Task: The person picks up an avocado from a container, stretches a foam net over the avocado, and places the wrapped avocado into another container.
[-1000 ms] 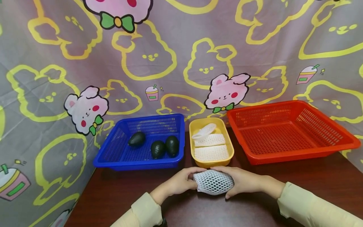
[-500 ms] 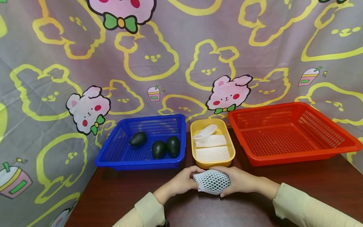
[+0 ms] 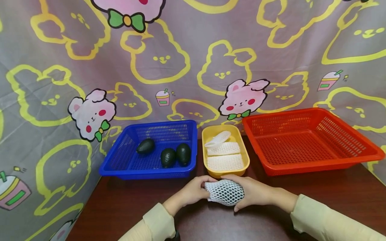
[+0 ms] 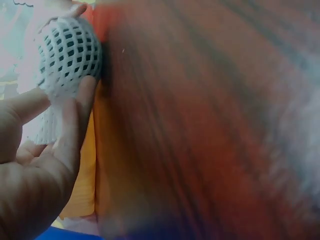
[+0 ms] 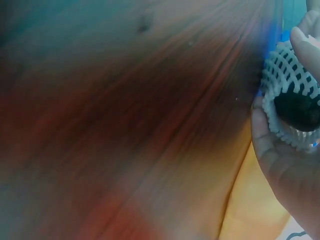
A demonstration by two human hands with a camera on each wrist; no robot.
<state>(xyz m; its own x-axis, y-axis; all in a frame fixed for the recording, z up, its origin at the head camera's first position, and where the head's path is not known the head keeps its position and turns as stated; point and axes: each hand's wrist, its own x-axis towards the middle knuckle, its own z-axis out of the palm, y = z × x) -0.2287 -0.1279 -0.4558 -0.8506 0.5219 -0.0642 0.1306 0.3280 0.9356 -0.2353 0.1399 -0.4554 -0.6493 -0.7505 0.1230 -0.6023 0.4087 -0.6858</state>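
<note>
A dark green avocado [image 5: 297, 111] sits inside a white foam net sleeve [image 3: 226, 192], close over the table in front of the yellow tray. My left hand [image 3: 193, 191] pinches the loose left end of the net between thumb and fingers. Around the right end curls my right hand [image 3: 254, 190], thumb below and fingers above. Through the net's open end in the right wrist view, the avocado's dark skin shows. In the left wrist view the mesh is stretched over the fruit and hangs slack near the left fingers.
Several avocados [image 3: 146, 146] lie in the blue basket [image 3: 144, 173] at the back left. Folded white foam nets [image 3: 224, 162] lie in the yellow tray [image 3: 246, 160] at the centre. A red basket [image 3: 319, 165] stands at the back right, before a patterned curtain [image 3: 193, 50].
The right hand has shifted slightly left along the net, and the netted avocado's right end has moved left with it. The left hand keeps hold of its end.
</note>
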